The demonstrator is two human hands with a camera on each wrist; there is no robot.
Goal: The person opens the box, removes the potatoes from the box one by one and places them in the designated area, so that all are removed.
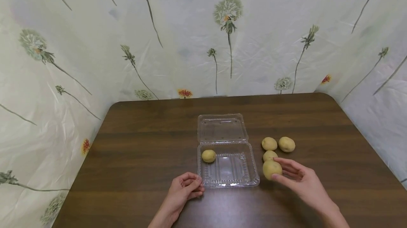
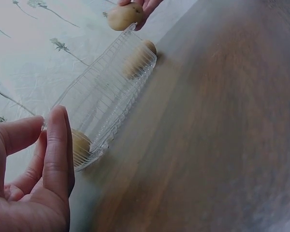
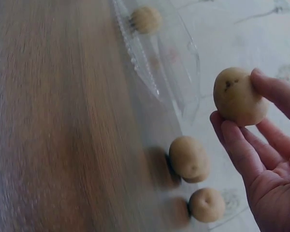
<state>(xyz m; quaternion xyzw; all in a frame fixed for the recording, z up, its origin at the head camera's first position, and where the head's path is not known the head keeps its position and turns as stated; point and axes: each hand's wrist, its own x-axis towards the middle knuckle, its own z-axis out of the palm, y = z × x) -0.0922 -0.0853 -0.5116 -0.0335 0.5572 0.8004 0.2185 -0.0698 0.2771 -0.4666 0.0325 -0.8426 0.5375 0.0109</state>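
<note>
A clear plastic clamshell container [image 1: 226, 164] lies on the table with its lid folded back. Inside its left back part sits one potato [image 1: 208, 156]. My left hand [image 1: 186, 189] pinches the container's front left corner between thumb and fingers, as the left wrist view also shows. To the right of the container my right hand [image 1: 300, 182] grips another potato [image 3: 239, 96] between thumb and fingertips, lifted above the table. Just behind that hand, several potatoes lie on the table: one at the back right [image 1: 287, 144], one beside it [image 1: 269, 143], and one partly hidden [image 1: 269, 155].
A dark brown wooden table [image 1: 143, 143] with rounded back corners carries everything. The open lid [image 1: 222, 128] extends toward the back. Behind and at both sides hangs a pale sheet [image 1: 184, 37] printed with dandelions.
</note>
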